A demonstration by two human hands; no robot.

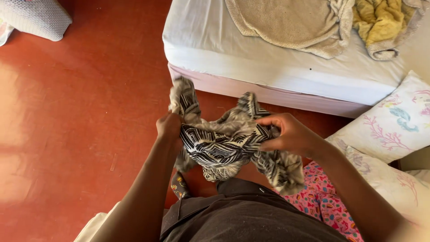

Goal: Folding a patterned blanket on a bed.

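Your left hand [169, 125] was closed on one end of a black-and-white zebra-striped garment [224, 145], knuckles up, the cloth bunched inside the grip. A loose flap of the same garment stood up above that hand and hung over toward the bed.

Your right hand [291, 134] pinched the other end, fingers [268, 121] curled in over the fabric, thumb below. So both grips were holding the garment, neither one open.

The garment was in mid-air between your two hands, in front of your torso and above the red floor [80, 112]. It sagged in the middle; a crumpled tail dropped below the right hand, near the pink patterned fabric [322, 201] that lay lower right.

The bed [251, 58] was straight ahead, with a white sheet and its near edge just beyond the garment. On the bed: a beige blanket [291, 22], rumpled, and a yellow towel-like cloth [380, 18] to its right, the two touching.

To your right were two white pillows with pink coral and sea-creature print, the upper pillow [394, 121] leaning at the bed's corner, the lower pillow [394, 183] partly under your right forearm.

A white mesh bag [38, 18] sat on the floor, far upper left, well apart from the bed.

You wore dark clothing [242, 215], seen at the bottom of the view. A small patterned scrap [179, 184] showed below the garment; what it was, could not tell.
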